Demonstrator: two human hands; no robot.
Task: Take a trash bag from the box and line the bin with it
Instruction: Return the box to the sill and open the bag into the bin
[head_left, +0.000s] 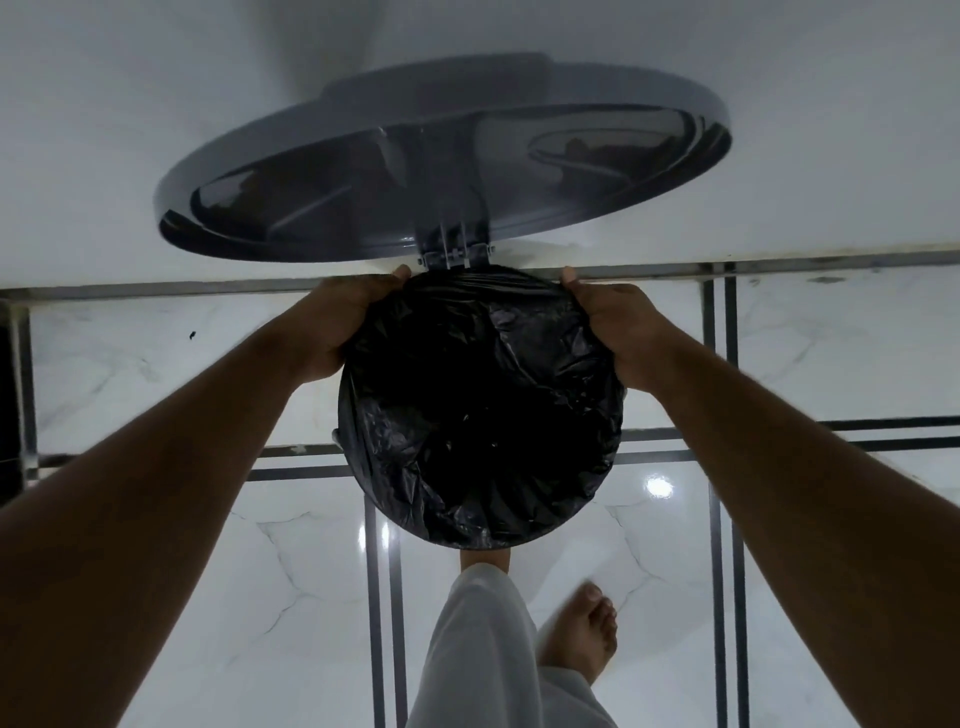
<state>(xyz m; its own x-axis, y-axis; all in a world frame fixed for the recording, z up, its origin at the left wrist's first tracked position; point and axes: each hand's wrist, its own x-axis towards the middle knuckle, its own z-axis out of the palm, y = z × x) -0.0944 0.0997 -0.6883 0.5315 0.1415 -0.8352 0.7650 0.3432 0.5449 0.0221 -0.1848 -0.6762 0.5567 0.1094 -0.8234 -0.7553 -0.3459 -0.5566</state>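
Observation:
A round pedal bin stands on the floor straight below me, its grey lid (441, 171) swung open against the white wall. A black trash bag (480, 410) fills the bin's mouth and is folded over the rim all around. My left hand (343, 322) grips the bag's edge at the rim's far left. My right hand (618, 327) grips it at the far right. The bin's body is hidden under the bag. The bag box is not in view.
The floor (649, 561) is glossy white marble tile with dark inlaid strips. One bare foot sits at the bin's near edge, under a white trouser leg (478, 649); the other foot (584, 634) is to the right. The white wall (130, 130) is directly behind the bin.

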